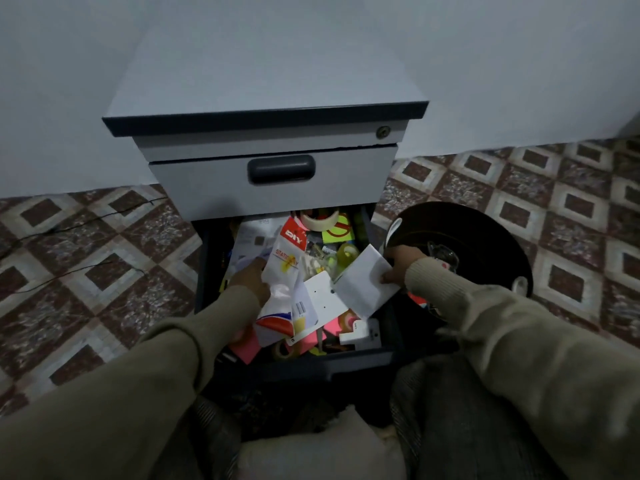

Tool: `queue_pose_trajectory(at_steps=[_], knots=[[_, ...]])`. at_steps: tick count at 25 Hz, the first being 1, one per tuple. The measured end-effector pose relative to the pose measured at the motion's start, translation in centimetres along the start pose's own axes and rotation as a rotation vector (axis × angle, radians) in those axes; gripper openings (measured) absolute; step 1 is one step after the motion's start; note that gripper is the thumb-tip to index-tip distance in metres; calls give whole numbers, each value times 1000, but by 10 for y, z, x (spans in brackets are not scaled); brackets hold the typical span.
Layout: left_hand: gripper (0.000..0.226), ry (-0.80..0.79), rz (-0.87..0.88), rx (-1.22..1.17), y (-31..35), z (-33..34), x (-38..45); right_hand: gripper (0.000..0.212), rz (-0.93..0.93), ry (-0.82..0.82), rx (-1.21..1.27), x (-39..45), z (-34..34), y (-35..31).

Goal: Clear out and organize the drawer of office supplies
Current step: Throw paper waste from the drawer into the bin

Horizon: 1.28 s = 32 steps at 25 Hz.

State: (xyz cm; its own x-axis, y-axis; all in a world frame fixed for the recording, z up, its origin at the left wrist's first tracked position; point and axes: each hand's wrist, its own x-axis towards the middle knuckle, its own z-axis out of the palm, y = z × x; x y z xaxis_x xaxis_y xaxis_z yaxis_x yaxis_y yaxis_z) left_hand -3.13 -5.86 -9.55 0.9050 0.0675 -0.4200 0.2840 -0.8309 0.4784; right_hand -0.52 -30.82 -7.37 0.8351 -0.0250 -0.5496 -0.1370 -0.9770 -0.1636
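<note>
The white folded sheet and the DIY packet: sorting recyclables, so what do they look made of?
White folded sheet in the right hand: apparently matte paper, creased. Red-and-white DIY packet in the left hand: probably glossy plastic film, crinkled and reflective.

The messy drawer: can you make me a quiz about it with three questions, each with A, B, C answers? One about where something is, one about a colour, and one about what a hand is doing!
1. Where is the roll of tape?
A. at the back of the drawer
B. on top of the cabinet
C. on the floor

2. What colour is the top of the packet marked DIY?
A. blue
B. red
C. green

3. What is the right hand doing?
A. hanging with nothing in it
B. pulling the upper drawer's handle
C. pinching a white paper

Answers:
1 A, the roll lies just under the closed upper drawer, among the clutter.
2 B, the letters sit on a red header.
3 C, the fingers hold the paper's edge over the drawer's right side, while the left hand holds the packet.
</note>
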Motion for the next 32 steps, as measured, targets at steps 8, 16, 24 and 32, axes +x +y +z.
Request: queue_pose_trajectory(at_steps=[8,16,24,32], knots=[[47,-51,158,-12,98,31,-10,48,36,126,237,-29,-34,56],[49,-140,240,-28,184,70,6,43,196,251,316,-35,-53,135],[65,-309,160,-152,200,92,16,19,251,290,495,-33,-41,156],[35,-199,170,-375,164,62,15,11,115,257,413,-39,-55,113]])
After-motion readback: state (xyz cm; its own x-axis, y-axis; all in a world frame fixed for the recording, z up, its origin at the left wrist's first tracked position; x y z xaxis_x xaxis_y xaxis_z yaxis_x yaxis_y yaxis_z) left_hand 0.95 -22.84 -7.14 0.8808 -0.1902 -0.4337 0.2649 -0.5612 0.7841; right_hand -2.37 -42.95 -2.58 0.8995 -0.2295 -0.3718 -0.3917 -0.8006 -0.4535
